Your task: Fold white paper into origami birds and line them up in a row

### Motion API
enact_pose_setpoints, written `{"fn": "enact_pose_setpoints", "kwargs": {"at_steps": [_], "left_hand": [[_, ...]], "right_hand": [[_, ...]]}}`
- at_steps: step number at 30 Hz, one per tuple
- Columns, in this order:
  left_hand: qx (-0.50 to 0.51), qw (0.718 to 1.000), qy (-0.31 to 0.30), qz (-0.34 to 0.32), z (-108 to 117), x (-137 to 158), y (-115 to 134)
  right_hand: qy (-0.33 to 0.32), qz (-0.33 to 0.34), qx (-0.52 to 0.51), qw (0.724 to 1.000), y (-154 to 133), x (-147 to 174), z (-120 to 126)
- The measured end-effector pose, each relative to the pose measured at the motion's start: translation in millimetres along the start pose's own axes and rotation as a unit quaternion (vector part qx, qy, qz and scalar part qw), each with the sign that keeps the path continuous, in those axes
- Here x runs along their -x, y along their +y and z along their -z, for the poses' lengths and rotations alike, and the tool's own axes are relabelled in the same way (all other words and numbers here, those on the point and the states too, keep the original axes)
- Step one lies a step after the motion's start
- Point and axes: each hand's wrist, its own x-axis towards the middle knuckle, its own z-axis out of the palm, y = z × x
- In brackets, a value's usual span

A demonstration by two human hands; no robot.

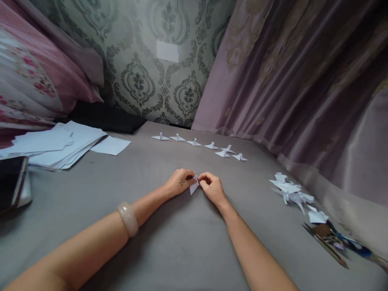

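Between my two hands is a small folded white paper piece (194, 187), its pointed end hanging toward me. My left hand (181, 182), with a pale bangle on its forearm, pinches the paper from the left. From the right, the fingertips of my right hand (213, 188) are closed at the paper's upper edge. Fingers cover much of the fold, so its full shape is hidden. Farther back, several small folded paper figures (194, 142) stand in a loose row on the grey surface (157, 250).
A heap of folded paper figures (291, 190) lies at the right. Near it are scissors (353, 243) and a pointed tool (327, 247). Paper sheets (81, 145) are stacked at the left, behind a dark phone (12, 182). Curtains (273, 81) hang along the right edge.
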Motion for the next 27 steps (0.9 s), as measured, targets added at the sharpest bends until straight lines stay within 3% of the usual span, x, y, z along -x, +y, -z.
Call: {"fn": "enact_pose_setpoints", "kwargs": {"at_steps": [27], "left_hand": [[-0.064, 0.995, 0.026, -0.075, -5.8, 3.4, -4.1]], "right_hand": [[0.017, -0.051, 0.039, 0.998, -18.2, 3.4, -1.9]]}}
